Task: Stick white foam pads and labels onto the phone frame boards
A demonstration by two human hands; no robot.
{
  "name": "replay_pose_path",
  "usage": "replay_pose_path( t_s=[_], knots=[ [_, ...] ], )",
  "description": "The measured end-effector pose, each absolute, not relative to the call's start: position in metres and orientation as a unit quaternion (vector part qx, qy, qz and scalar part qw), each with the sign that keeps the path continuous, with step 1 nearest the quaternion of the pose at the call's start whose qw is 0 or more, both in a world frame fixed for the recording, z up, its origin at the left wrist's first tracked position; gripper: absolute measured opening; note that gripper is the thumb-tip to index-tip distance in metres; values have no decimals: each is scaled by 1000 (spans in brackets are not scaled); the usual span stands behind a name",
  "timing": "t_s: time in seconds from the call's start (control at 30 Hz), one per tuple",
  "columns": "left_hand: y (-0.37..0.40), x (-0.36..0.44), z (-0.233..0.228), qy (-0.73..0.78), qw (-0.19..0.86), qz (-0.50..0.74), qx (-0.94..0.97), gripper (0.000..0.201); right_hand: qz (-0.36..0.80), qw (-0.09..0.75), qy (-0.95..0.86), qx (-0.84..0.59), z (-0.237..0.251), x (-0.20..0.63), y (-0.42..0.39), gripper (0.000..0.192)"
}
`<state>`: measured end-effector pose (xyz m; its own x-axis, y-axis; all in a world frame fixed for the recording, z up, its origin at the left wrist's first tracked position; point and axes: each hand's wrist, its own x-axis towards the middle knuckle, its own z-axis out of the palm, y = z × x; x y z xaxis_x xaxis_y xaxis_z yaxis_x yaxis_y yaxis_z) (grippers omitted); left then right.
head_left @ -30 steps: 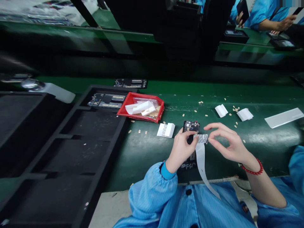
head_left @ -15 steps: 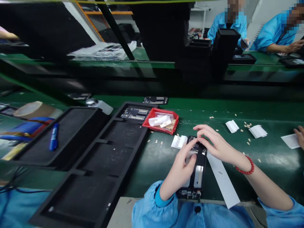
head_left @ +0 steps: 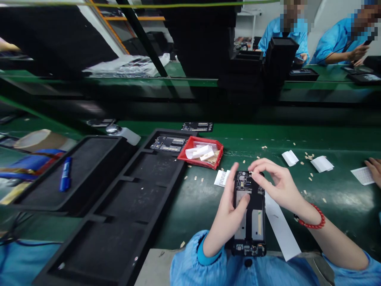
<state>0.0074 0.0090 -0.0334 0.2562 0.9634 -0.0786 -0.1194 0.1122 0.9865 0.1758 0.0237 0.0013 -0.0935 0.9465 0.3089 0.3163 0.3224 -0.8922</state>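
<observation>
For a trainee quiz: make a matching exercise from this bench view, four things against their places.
Things:
1 red bin
2 blue marker
3 opened phone
4 white backing strip

Places:
A in the far-left black tray
B on the belt, by the right wrist
C held in the left hand
D beside the compartment tray's far end

Pairs: 1-D, 2-A, 3-C, 4-B

Green workbench [head_left: 327,198], black foam trays [head_left: 125,206], dim factory
</observation>
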Motion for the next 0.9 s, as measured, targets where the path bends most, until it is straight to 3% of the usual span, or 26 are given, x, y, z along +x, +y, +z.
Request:
replay_pose_path(
  t_s=[0.07, 0.23, 0.37, 0.6, 0.67, 0.77, 0.83, 0.9],
  knots=[
    [10, 11, -35, 423, 702, 442, 364, 64, 320, 458, -685, -468, 7, 174, 15, 14],
    [13, 15, -32, 396, 827, 345, 199, 32, 354, 350, -743, -449, 16, 179, 1, 16],
    [3, 16, -18, 308, 878, 336, 148, 41, 406, 291, -736, -456, 24, 185, 0, 17],
    [-17, 13, -6, 195, 842, 388, 320, 65, 398, 336, -750, -407, 42, 197, -8, 15],
    [-16, 11, -2, 188, 806, 390, 403, 65, 370, 367, -747, -412, 40, 238, -9, 11],
    [-15, 9, 8, 194, 766, 388, 474, 62, 345, 397, -732, -432, 20, 340, -13, 21],
    [-14, 9, 12, 204, 752, 389, 491, 61, 243, 467, -709, -468, -4, 415, -19, 13],
    [-15, 9, 14, 213, 743, 393, 498, 62, 181, 462, -687, -531, -32, 476, -29, 16]
  ],
)
